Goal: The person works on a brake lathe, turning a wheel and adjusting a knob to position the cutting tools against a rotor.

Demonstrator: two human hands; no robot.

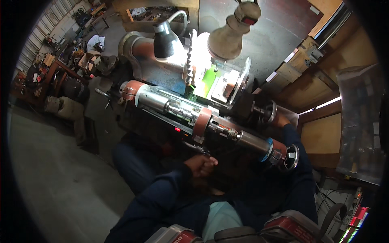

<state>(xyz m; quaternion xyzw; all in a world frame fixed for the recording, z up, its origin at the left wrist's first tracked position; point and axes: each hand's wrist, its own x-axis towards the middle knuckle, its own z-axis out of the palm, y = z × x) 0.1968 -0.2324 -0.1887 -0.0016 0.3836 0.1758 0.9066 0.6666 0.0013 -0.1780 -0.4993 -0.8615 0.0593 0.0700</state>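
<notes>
A long machine carriage lies slantwise before me. It carries silver metal cylinders (253,143) and red-brown clamp blocks (201,123), with a slim stepped shaft (181,112) held between them. My left hand (201,165) is closed in a fist below the carriage, where the end of a shiny metal lever (195,147) meets it. At the far right, my right hand (282,120) is at the rim of a handwheel (269,112). The wheel and shadow hide part of its fingers. A second chrome handwheel (291,157) sits at the carriage's near right end. Behind the carriage stands a round disc-shaped guard (241,85).
A black lamp (165,42) and a beige lamp-like hood (228,38) hang over the brightly lit middle. A blue-grey machine body (160,75) stands behind. Wooden panels (320,133) and a plastic sheet (360,121) flank the right. Clutter lies at the far left.
</notes>
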